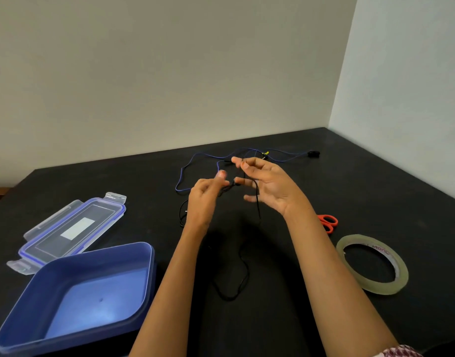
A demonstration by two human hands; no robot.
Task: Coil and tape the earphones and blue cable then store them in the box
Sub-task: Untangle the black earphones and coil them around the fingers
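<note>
While the black earphones (257, 202) hang in thin strands between the two raised hands, most of their cord trails down to the black table (349, 181) and loops near its front edge. The left hand (204, 199) pinches the cord near one end between thumb and forefinger; the right hand (267, 184) has its fingers spread apart, with the cord draped over them and the thumb close against it. This looks like the very start of coiling: no finished loop shows yet. The blue cable (181, 176) lies loose and uncoiled on the table just beyond the hands, its dark plug end off to the far right. The next move probably calls for winding the slack round the spread fingers in even turns, keeping tension so the thin strands do not tangle. The roll of clear tape (398, 284) and the orange-handled scissors (329, 222) wait to the right; the open blue box (74, 292) and its clear lid (74, 228) sit to the left.
</note>
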